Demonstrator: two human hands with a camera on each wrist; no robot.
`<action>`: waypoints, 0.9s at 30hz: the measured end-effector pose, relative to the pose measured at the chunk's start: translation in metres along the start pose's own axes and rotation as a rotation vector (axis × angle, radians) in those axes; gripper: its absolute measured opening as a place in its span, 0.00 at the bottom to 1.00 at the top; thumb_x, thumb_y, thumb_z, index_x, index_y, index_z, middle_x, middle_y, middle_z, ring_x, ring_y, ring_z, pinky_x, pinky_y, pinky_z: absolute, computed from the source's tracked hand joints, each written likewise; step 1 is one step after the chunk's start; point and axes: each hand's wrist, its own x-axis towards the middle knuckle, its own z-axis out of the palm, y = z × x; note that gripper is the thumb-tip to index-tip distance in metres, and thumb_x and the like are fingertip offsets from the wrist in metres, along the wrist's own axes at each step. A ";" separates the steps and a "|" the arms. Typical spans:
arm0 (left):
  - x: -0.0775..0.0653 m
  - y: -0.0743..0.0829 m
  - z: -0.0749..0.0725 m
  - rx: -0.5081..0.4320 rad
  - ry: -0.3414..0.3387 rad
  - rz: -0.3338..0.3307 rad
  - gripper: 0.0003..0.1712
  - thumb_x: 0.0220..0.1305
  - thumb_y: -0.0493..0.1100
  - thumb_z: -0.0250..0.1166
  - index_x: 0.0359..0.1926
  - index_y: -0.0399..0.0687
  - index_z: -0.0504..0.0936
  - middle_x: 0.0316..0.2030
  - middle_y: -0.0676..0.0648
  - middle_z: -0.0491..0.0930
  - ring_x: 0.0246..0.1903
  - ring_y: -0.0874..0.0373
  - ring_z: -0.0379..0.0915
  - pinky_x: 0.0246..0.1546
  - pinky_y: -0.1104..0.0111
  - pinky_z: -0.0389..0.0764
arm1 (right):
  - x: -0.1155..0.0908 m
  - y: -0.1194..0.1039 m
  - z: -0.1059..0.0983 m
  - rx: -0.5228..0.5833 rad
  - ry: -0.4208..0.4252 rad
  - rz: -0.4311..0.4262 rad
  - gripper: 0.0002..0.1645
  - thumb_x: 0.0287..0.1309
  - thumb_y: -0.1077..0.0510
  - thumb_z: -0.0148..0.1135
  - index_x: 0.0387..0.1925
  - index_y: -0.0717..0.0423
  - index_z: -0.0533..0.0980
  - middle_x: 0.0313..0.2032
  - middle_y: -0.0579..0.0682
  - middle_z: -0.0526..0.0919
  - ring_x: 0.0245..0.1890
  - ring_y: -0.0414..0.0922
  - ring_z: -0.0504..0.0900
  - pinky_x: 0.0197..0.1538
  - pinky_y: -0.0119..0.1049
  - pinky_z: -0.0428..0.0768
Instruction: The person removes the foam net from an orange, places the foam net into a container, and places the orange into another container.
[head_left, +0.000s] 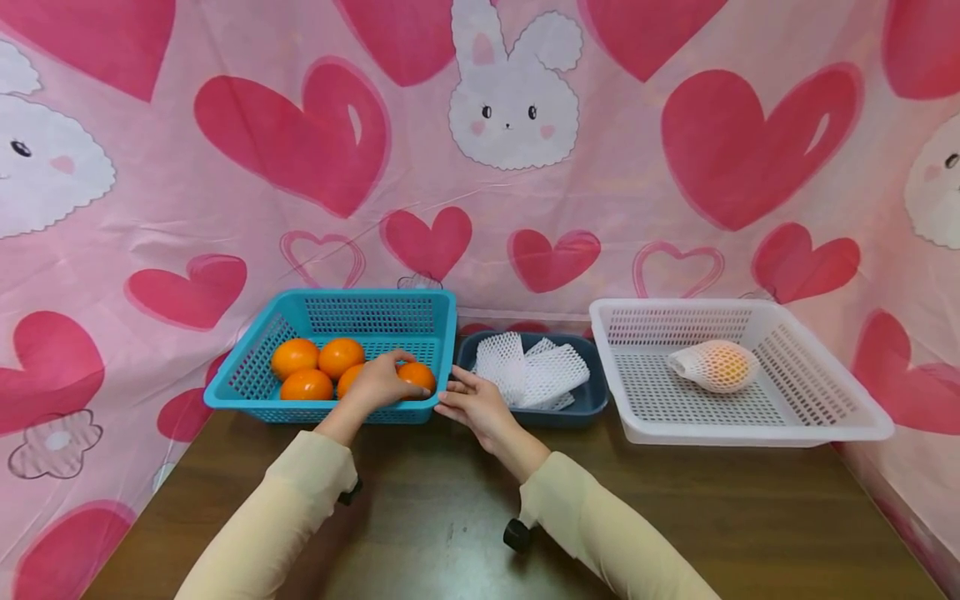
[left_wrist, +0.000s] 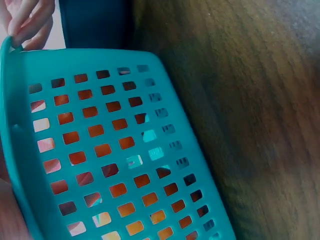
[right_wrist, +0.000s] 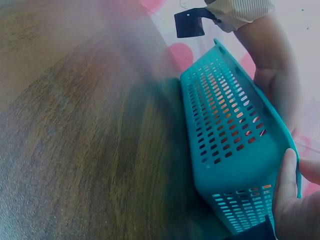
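My left hand (head_left: 381, 383) reaches into the turquoise basket (head_left: 337, 408), its thumb and fingers around the rightmost orange (head_left: 417, 377). Several more oranges (head_left: 307, 385) lie left of that hand in the basket. At the basket's front right corner, my right hand (head_left: 483, 410) pinches the rim. The right wrist view shows a finger (right_wrist: 286, 177) of this hand on the outer wall and another part of the hand past the rim. From the left wrist, the basket's slotted wall (left_wrist: 115, 125) hides most of the oranges and the left hand.
Right of the turquoise basket, a dark blue tray (head_left: 600, 400) holds white foam net sleeves (head_left: 551, 375). Farther right stands a white basket (head_left: 750, 432) with one fruit in a foam net (head_left: 723, 367). A brown wooden table (head_left: 450, 508) bears them; a pink heart-patterned cloth (head_left: 555, 192) hangs behind.
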 end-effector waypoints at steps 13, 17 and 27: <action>0.005 0.001 0.002 0.097 -0.040 0.015 0.35 0.56 0.45 0.77 0.62 0.32 0.79 0.57 0.32 0.79 0.52 0.38 0.76 0.54 0.46 0.78 | 0.000 -0.002 0.000 -0.010 0.004 0.005 0.36 0.70 0.75 0.55 0.75 0.71 0.57 0.45 0.56 0.79 0.36 0.40 0.84 0.52 0.42 0.83; 0.005 0.001 0.001 0.090 -0.051 0.012 0.34 0.57 0.42 0.77 0.61 0.31 0.79 0.57 0.32 0.79 0.53 0.38 0.75 0.56 0.46 0.78 | 0.001 -0.002 0.001 -0.018 0.012 0.014 0.36 0.70 0.74 0.55 0.75 0.69 0.58 0.46 0.57 0.79 0.37 0.41 0.84 0.52 0.42 0.83; 0.008 0.003 0.000 0.107 -0.075 -0.006 0.38 0.56 0.41 0.77 0.64 0.29 0.76 0.57 0.30 0.78 0.53 0.37 0.75 0.56 0.46 0.77 | 0.001 -0.004 0.002 -0.051 0.019 0.026 0.35 0.70 0.74 0.56 0.75 0.69 0.59 0.50 0.63 0.78 0.36 0.41 0.85 0.51 0.42 0.83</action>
